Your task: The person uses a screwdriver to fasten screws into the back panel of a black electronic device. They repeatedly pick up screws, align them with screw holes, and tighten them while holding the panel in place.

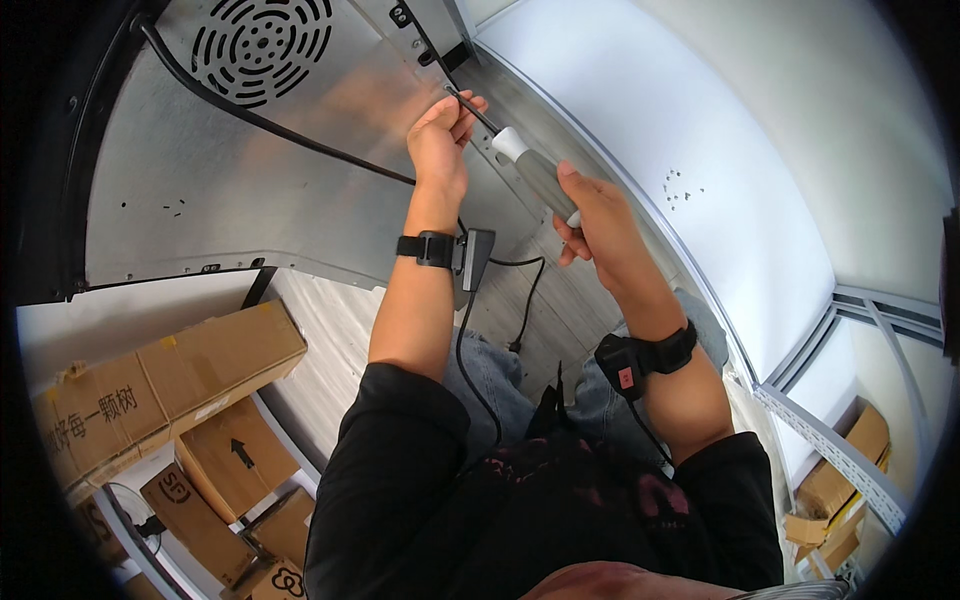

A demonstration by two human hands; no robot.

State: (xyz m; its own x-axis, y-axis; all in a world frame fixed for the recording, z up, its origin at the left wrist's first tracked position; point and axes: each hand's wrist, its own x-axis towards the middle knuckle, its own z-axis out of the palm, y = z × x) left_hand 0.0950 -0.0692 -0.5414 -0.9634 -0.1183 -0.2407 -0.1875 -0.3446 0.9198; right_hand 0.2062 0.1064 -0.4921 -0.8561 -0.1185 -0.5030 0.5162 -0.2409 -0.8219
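My right hand point(600, 215) grips the grey and white handle of a screwdriver point(530, 170), whose thin dark shaft points up and left at the edge of a grey metal back panel point(250, 190). My left hand point(440, 135) is pinched around the shaft's tip where it meets the panel's right edge. Both wrists carry black strapped devices with thin cables. The screw itself is hidden under my left fingers.
A round vent grille point(262, 40) sits high on the panel, and a black power cord point(290, 130) runs across it. A white wall point(760, 170) stands to the right. Cardboard boxes point(160, 390) lie at lower left, more boxes point(840, 490) beside a metal rack at lower right.
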